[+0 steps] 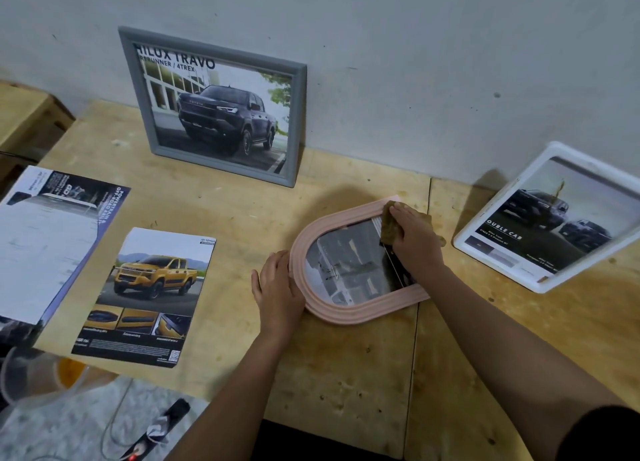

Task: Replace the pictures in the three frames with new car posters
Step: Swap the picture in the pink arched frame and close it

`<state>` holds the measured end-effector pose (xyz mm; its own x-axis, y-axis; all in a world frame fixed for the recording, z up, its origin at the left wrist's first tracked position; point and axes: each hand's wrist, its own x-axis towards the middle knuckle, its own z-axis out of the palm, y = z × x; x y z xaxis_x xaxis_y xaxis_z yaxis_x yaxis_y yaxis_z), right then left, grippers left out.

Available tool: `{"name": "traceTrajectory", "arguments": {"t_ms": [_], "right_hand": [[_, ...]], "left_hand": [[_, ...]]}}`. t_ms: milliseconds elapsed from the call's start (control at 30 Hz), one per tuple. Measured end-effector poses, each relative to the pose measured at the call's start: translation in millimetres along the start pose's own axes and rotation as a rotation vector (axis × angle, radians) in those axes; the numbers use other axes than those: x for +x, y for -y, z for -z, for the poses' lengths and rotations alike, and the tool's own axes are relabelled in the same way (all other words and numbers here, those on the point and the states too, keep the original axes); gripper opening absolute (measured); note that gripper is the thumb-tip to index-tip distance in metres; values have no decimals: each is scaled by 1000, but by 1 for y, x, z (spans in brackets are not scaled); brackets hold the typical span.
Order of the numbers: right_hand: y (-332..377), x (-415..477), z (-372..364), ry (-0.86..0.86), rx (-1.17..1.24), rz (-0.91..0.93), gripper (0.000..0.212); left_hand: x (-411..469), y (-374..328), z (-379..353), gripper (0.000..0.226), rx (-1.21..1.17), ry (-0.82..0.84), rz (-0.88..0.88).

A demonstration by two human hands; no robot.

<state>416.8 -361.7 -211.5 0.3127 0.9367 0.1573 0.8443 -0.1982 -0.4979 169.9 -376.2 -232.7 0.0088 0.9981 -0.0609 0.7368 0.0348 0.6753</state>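
Note:
A pink arch-shaped frame (346, 313) lies flat on the wooden table (242, 218), with a dark car picture under its glass. My left hand (277, 287) rests against the frame's left rim, fingers fairly straight. My right hand (414, 235) presses a brownish cloth (389, 226) onto the glass at the frame's upper right. A grey frame (138, 96) with a dark pickup poster leans on the wall at the back. A white frame (540, 280) with another car poster leans at the right. A loose yellow-pickup poster (145, 297) lies on the table to the left.
A larger sheet of car brochure pages (52, 238) lies at the far left, overhanging the table edge. Below the front edge, on the floor, are a power strip with cables (156, 433) and a clear plastic container (31, 381). A wooden box (27, 117) stands at the back left.

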Motion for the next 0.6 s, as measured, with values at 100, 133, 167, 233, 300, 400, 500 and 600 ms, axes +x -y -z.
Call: {"name": "traceTrajectory", "arguments": {"t_ms": [100, 133, 167, 233, 300, 400, 500, 600], "right_hand": [[-2, 4, -1, -24, 37, 3, 38], [-2, 4, -1, -41, 62, 9, 35], [-2, 4, 1, -57, 90, 10, 32], [0, 5, 6, -47, 134, -45, 28], [3, 0, 13, -28, 151, -115, 23], [4, -15, 20, -41, 190, -112, 15], [11, -23, 36, -36, 308, -261, 17], [17, -30, 56, -89, 571, -563, 9]], "left_hand": [[0, 0, 0, 39, 1, -2, 5], [-1, 1, -1, 36, 5, -8, 6], [-1, 0, 0, 34, 12, -14, 4], [0, -1, 1, 34, 24, -16, 11], [4, -1, 4, 33, 22, -29, 22], [19, 2, 10, 30, 4, -59, 24], [31, 8, 14, 31, -9, -17, 0], [34, 13, 16, 32, 13, 9, -49]]}}
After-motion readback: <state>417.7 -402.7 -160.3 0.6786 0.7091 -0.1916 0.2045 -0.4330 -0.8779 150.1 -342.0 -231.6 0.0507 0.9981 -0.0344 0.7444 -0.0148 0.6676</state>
